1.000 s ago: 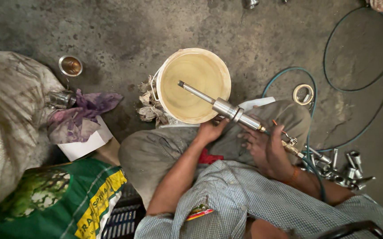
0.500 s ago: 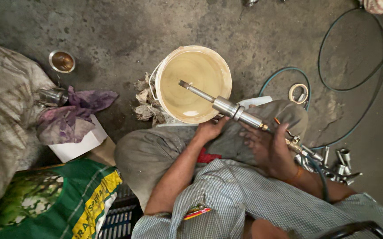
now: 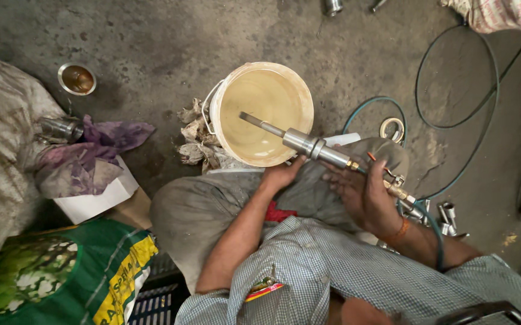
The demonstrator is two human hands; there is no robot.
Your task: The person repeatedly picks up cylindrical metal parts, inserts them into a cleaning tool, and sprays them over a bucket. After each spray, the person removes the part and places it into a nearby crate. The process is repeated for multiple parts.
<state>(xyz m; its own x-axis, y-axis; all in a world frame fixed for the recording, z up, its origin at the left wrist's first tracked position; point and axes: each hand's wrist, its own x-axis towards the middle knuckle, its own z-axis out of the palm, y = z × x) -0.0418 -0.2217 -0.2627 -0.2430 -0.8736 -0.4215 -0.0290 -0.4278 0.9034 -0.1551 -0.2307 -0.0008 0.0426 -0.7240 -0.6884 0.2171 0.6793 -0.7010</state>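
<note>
Over the bucket: a metal tool (image 3: 308,144), long and silver, lies slanted, its thin rod end above the pale liquid inside, its thick body toward the person's lap.
Right hand: the right hand (image 3: 365,195) has its grip closed around the rear end of the tool, where brass fittings (image 3: 393,186) and a green hose (image 3: 435,232) join it.
Left hand: the left hand (image 3: 281,176) is just under the thick middle part of the tool, fingers bent. It seems to rest on the grey cloth of the knee; I cannot tell if its grip really holds the tool or only touches it.
Bucket: the bucket (image 3: 218,108) is round and cream coloured, standing on the floor just in front of the knees, with a wire handle on its left side.
Rags: crumpled dirty rags (image 3: 195,135) lie against the left side of the bucket.
Floor: the concrete floor (image 3: 152,42) is dark and stained. A small metal cup (image 3: 77,79) stands well apart at the upper left.
Left side: a purple cloth (image 3: 92,156) lies on a white box (image 3: 95,201), near a green printed sack (image 3: 62,274).
Right side: several small metal parts (image 3: 447,216) lie beside the right forearm, and a thin black cable (image 3: 483,114) makes loops on the floor.
</note>
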